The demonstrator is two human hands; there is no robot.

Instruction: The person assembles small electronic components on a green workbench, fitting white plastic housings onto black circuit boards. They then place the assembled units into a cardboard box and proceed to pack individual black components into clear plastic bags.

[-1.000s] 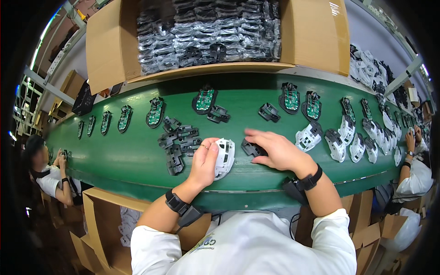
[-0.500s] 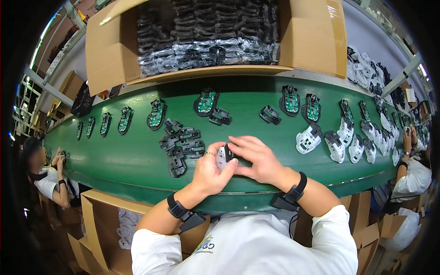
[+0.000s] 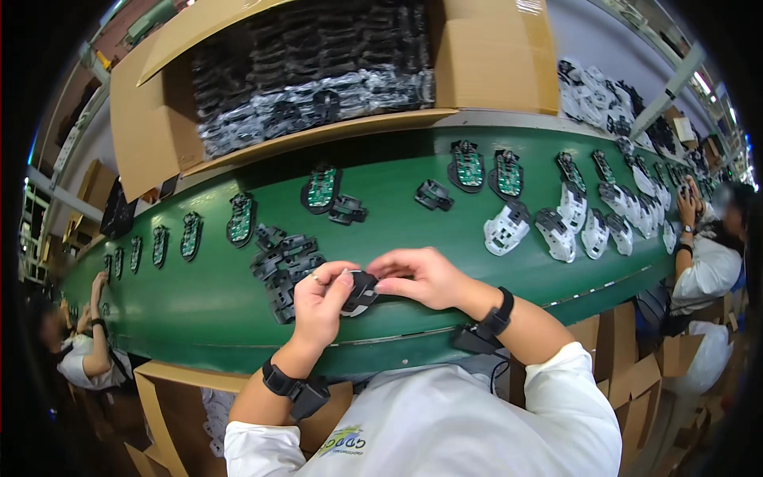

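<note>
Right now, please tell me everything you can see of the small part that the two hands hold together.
The small black and white part looks like moulded plastic, dark on top with a pale shell under it. It is held tilted just above the near edge of the green conveyor belt. The left hand grips its left side and the right hand presses its right side. The fingers hide finer details.

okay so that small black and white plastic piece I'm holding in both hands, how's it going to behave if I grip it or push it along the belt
The plastic piece looks like a rigid moulded shell, so it should stay stiff, not flop. Fingertips of the left hand and right hand carry it, so it is probably light. Its smooth, curved surface may slip, and on the green belt it would likely slide rather than roll.
</note>
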